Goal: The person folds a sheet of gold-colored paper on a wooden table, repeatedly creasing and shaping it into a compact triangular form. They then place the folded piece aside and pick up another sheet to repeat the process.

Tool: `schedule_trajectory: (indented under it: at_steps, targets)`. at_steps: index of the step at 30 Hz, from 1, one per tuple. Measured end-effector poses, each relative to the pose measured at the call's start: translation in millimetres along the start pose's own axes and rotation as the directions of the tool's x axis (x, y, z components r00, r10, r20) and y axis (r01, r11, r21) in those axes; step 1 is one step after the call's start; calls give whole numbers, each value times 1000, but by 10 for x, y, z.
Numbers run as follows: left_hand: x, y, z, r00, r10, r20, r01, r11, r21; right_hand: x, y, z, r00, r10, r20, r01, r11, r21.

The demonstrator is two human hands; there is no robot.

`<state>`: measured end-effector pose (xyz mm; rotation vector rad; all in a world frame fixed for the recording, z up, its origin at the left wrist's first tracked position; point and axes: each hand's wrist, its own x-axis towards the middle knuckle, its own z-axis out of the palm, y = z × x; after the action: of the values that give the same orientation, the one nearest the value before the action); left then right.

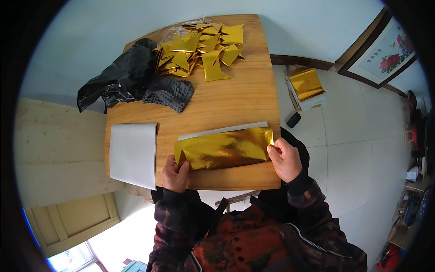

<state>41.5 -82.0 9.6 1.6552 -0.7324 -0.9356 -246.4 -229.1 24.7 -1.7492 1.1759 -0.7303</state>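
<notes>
A shiny gold foil sheet (pixel 226 147), white along its far edge, lies stretched sideways over the near part of the wooden table. My left hand (pixel 175 174) pinches its near left corner between thumb and fingers, where the foil creases. At the other end, my right hand (pixel 285 159) grips the right edge with the thumb on top. Left of the foil sheet rests a folded white paper stack (pixel 133 154), apart from both hands. Toward the back is a heap of folded gold paper pieces (pixel 199 49), many of them pointed.
A black plastic bag (pixel 127 72) and a dark grey knitted cloth (pixel 170 93) sit at the far left of the table (pixel 244 99). On the floor to the right are a stack of gold sheets (pixel 307 85) and a small black object (pixel 294 119). A framed flower picture (pixel 385 54) leans beyond.
</notes>
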Motion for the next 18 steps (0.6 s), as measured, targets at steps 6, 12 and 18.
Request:
schedule_trajectory:
  at_steps: [6,12,18]
  targets:
    - [-55,130,130,994,44,-104,-22,978,207,8,-36,115,996,9,-92,-12,999,-30]
    - [-9,77,169,993,77,-93,-71,996,63,79,-53,150,973,-182,-140,156,971,-179]
    - [-35,104,110,996,-14,-87,26,990,139,98,-53,176,981,-128,-144,98,976,-194]
